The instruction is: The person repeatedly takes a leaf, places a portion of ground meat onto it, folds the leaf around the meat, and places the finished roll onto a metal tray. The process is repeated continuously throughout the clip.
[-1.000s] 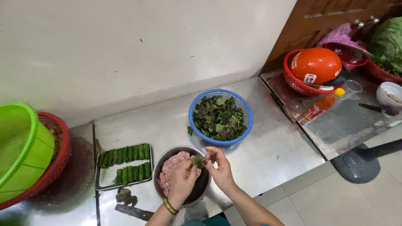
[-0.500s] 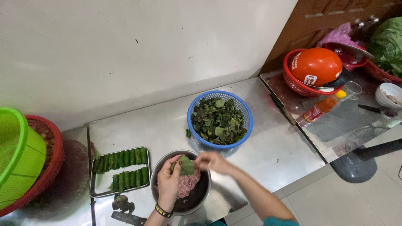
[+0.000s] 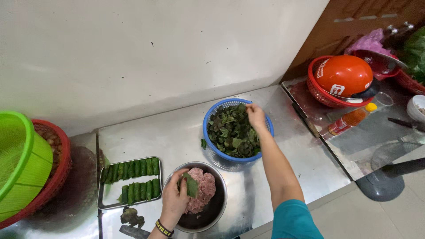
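My left hand (image 3: 174,198) holds a green leaf (image 3: 191,185) over a metal bowl (image 3: 219,208) of pink minced meat (image 3: 203,189). My right hand (image 3: 256,116) reaches into a blue basket (image 3: 211,118) of loose green leaves (image 3: 232,132), fingers closed on the leaves at its far side. A metal tray (image 3: 108,203) to the left of the bowl carries two rows of rolled leaf parcels (image 3: 133,170).
A green basket (image 3: 17,161) sits in a red one (image 3: 59,170) at far left. A red basket with an orange helmet (image 3: 343,76) and an orange bottle (image 3: 352,118) stand on the right table. Some leaf scraps (image 3: 130,216) lie below the tray.
My right hand has left the leaf over the bowl and reached out to the blue basket. My left hand stays over the bowl with the leaf.
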Demonstrator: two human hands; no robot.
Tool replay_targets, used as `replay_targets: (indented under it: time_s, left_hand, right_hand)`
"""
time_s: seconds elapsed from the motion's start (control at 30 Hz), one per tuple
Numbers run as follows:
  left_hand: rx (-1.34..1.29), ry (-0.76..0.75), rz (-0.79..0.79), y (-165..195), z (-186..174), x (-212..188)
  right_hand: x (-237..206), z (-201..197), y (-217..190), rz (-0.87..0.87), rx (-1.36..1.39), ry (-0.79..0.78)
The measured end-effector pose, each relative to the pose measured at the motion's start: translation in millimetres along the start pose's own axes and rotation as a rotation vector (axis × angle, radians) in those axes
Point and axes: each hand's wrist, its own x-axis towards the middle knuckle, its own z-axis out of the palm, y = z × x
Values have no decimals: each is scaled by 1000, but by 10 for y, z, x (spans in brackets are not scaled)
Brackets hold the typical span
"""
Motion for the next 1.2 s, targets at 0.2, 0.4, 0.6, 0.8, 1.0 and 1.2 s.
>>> replay_targets:
  time_s: [0.2, 0.4, 0.6, 0.8, 1.0, 1.2]
  left_hand:
    - [-65, -13, -30, 25, 7, 37]
    - [-50, -32, -21, 46, -1, 51]
    - [-65, -97, 52, -12, -35, 89]
    - [-60, -101, 49, -15, -43, 97]
    - [-85, -102, 61, -20, -30, 84]
    - [-125, -121, 9, -43, -48, 81]
  right_hand:
    - [-31, -343, 166, 264, 595, -205]
    - [-148, -461, 285, 112, 588, -276]
    - [-295, -451, 220, -53, 503, -399]
    - [-332, -597, 144, 50, 374, -579]
    - [-460, -302, 357, 76, -796, -477]
    - [-604, -92, 402, 50, -349, -251]
